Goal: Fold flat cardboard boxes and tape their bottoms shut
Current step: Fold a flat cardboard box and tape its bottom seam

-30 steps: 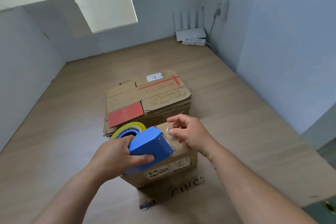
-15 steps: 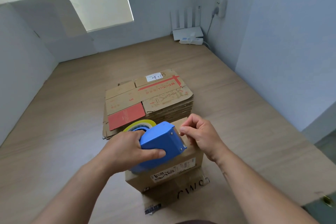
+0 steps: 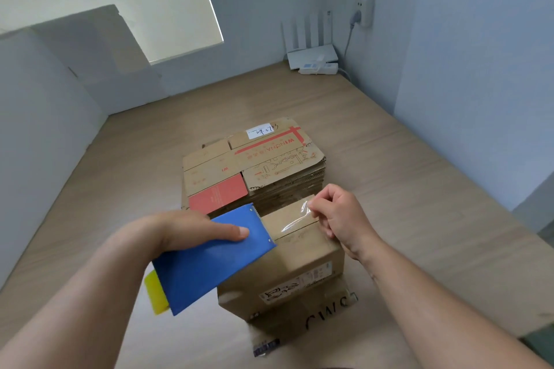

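Grips the blue tape dispenser (image 3: 209,260) in the left hand (image 3: 192,231) at the folded box's (image 3: 287,266) left edge; pinches the clear tape (image 3: 296,219) in the right hand (image 3: 338,219) over its seam. Could wrinkle or land off-seam if tension drops. Left thumb flat, right fingers curled. Flat stack (image 3: 254,165) just behind the box.

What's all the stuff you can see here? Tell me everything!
folded box: one, brown, centre
tape dispenser: one, blue, in the left hand
tape roll: one, yellow, in the dispenser
tape strip: one, clear, stretched over the box top
flat boxes: one stack, brown with red print, behind the box
router: one, white, far corner
power strip: one, white, beside the router
left hand: one, grips the dispenser
right hand: one, pinches the tape strip's end
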`<state>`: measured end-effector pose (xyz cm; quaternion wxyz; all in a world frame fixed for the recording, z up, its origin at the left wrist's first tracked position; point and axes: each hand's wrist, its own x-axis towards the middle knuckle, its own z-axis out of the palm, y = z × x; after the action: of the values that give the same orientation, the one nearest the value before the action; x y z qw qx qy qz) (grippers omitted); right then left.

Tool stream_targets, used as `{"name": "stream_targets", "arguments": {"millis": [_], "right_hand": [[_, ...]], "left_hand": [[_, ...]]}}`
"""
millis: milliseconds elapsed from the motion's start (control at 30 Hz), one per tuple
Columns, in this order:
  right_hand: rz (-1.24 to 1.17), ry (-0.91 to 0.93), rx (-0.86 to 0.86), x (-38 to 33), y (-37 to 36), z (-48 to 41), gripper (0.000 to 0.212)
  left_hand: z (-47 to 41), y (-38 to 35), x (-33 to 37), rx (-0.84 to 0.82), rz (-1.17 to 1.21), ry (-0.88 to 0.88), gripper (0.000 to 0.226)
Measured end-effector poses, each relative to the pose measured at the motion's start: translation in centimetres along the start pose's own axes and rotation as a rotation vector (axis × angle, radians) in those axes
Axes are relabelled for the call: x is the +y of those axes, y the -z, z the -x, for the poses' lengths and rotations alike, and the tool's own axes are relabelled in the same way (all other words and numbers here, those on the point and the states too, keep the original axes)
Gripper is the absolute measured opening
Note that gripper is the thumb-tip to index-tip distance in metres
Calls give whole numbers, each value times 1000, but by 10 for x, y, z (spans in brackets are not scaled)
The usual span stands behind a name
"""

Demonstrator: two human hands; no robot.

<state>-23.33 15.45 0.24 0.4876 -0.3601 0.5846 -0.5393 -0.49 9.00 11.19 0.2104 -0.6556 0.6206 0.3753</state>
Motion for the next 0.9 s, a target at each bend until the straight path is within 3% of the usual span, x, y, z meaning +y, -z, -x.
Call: {"name": "stream_targets", "arguments": {"millis": [267, 500, 700, 833, 900], "right_hand": [[184, -34, 280, 20, 16, 12, 27], [249, -83, 256, 30, 24, 0, 25], [130, -284, 146, 42, 33, -10, 32], [484, -462, 193, 66, 51, 7, 42], [572, -347, 306, 74, 54, 14, 39]], "left_hand": [[-29, 1, 58, -86, -227, 85, 64], [-35, 4, 73, -132, -248, 114, 66], [-37, 4, 74, -138, -247, 115, 67], [-37, 3, 74, -140, -245, 100, 63], [-37, 2, 75, -147, -249, 87, 62]]}}
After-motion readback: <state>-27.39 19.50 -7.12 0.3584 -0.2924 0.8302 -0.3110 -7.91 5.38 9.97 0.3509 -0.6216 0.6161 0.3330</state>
